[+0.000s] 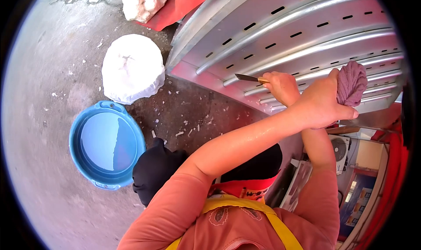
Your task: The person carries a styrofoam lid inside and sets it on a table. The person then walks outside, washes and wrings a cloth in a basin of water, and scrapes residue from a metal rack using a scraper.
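Observation:
My left hand (322, 98) grips a bunched purple cloth (352, 83) between thumb and fingers, in front of the ribbed metal panel. My left forearm crosses over my right one. My right hand (282, 86) is closed on the wooden handle of a small knife (252, 78), whose dark blade points left, close to the metal bars. Both hands are over the slotted silver metal panel (302, 10) with its round rails (315, 43). Part of my right wrist is hidden behind my left hand.
A blue basin (77, 160) with liquid stands on the concrete floor at left. Above it is a white cloth-covered round container (133, 68). A bag of pale pieces (144, 2) lies by red sheeting (182, 4). Small white scraps litter the floor.

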`<action>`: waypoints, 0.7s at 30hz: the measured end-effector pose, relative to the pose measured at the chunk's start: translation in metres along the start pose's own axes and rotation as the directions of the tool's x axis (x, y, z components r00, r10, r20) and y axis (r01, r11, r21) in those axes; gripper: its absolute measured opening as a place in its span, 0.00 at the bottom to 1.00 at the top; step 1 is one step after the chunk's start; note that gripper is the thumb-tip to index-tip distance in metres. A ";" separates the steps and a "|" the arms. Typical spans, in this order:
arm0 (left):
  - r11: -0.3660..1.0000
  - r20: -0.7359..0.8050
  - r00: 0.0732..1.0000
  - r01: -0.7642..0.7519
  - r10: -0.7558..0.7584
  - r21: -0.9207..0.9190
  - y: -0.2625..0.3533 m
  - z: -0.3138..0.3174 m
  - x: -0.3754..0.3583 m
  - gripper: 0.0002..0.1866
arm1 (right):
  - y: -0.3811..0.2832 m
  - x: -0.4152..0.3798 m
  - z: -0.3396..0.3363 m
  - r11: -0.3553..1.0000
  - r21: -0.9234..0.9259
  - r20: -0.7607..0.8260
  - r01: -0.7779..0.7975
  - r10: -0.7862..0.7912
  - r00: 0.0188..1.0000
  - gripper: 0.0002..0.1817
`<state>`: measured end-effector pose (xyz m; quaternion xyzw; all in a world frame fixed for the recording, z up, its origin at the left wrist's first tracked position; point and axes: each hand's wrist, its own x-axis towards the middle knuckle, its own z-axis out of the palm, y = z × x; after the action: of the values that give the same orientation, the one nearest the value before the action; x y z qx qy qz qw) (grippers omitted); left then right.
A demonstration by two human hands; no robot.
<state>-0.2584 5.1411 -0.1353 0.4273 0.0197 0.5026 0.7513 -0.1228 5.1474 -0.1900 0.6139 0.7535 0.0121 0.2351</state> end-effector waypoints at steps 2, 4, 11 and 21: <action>1.000 0.030 1.000 -0.009 0.010 -0.019 0.006 0.001 -0.002 0.40 | 0.000 0.000 -0.008 0.994 0.093 -0.057 0.066 -0.060 0.997 0.08; 1.000 0.052 0.998 -0.021 0.022 -0.022 0.015 0.002 -0.005 0.40 | -0.003 0.008 -0.025 0.983 0.161 -0.208 0.086 -0.051 0.977 0.08; 0.992 0.122 0.987 -0.099 0.108 -0.075 0.057 0.004 -0.025 0.38 | -0.025 0.057 -0.080 1.000 0.023 -0.229 -0.014 0.019 0.973 0.10; 0.990 0.089 0.986 -0.140 0.143 -0.037 0.055 0.010 -0.026 0.38 | -0.062 0.065 -0.041 0.990 -0.056 -0.150 0.132 -0.139 0.979 0.10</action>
<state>-0.3075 5.1219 -0.1030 0.4386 -0.0525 0.5348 0.7203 -0.2035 5.2039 -0.1944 0.5530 0.8088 0.0603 0.1907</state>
